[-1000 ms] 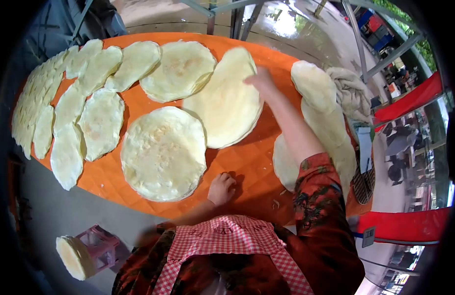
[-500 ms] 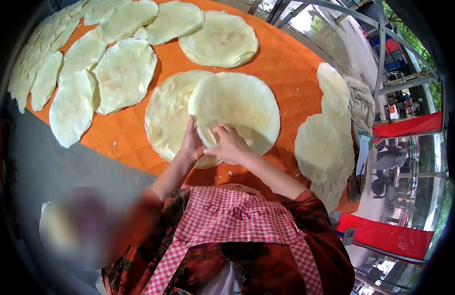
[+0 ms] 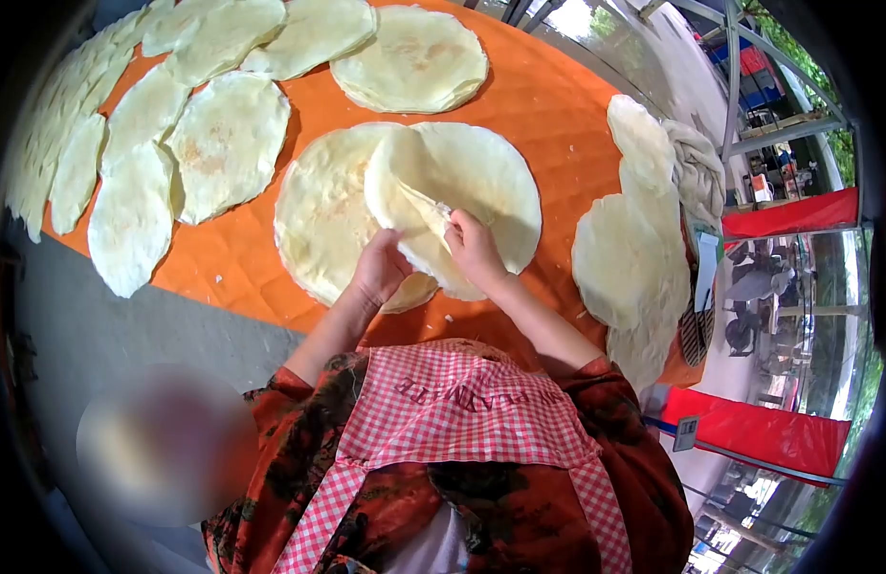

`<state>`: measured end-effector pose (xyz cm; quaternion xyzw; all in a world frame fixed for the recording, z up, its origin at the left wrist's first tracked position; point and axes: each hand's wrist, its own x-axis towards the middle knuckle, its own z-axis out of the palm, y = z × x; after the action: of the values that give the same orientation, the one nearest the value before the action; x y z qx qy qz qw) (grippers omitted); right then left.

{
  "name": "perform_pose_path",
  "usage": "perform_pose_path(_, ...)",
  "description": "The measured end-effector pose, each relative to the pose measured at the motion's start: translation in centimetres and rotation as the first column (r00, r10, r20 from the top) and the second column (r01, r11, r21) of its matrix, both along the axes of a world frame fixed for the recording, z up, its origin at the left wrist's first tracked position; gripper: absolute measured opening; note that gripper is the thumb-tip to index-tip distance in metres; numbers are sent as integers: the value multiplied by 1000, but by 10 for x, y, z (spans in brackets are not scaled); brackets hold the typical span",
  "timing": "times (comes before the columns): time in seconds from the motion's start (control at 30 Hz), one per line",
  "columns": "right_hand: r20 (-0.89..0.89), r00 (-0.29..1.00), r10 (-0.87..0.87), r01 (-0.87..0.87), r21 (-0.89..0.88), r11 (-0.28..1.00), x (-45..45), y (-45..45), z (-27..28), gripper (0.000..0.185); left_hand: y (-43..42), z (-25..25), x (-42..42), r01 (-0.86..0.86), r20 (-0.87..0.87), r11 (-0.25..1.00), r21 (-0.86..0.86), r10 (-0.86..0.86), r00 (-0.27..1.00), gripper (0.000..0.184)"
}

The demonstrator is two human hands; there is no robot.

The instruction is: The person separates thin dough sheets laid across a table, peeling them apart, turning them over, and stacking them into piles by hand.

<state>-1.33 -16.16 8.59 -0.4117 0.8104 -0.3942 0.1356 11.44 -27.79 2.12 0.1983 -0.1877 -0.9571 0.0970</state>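
Note:
Two thin, round flatbreads overlap in front of me. The upper flatbread [image 3: 496, 177] lies to the right, with its near-left edge lifted and folded back toward its middle. My right hand [image 3: 475, 251] pinches that raised fold between thumb and fingers. Beneath it, on the left, the lower flatbread [image 3: 314, 206] lies flat, pale with light brown patches. My left hand [image 3: 380, 267] is at the lower flatbread's near side, thumb and fingers apart, close to the lifted edge. Its fingertips are partly hard to make out.
More flatbreads [image 3: 228, 143] lie in overlapping rows at the left and back of the orange tabletop [image 3: 548, 124]. A stack [image 3: 409, 57] lies behind the pair. At the right are further flatbreads [image 3: 615, 258] and a crumpled grey cloth [image 3: 697, 177]. A blurred round patch [image 3: 166, 445] covers the lower left.
My right hand has moved up and right, pulling the upper flatbread's near edge into a fold. My left hand has come slightly away from it. The view has shifted a little.

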Motion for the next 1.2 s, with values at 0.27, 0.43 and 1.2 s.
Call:
perform_pose_path(0.27, -232, 966, 116, -93, 109, 990, 20, 2, -8, 11, 14, -7, -15, -85, 268, 853, -515, 254, 929, 29)
perform_pose_path(0.43, -149, 986, 73, -29, 277, 960, -80, -29, 33, 26, 5, -25, -10, -193, 317, 859, -475, 371, 873, 37)
perform_pose_path(1.2, 880, 354, -316, 889, -212, 405, -531, 151, -120, 30, 22, -10, 16, -326, 197, 945, -2, 320, 927, 58)
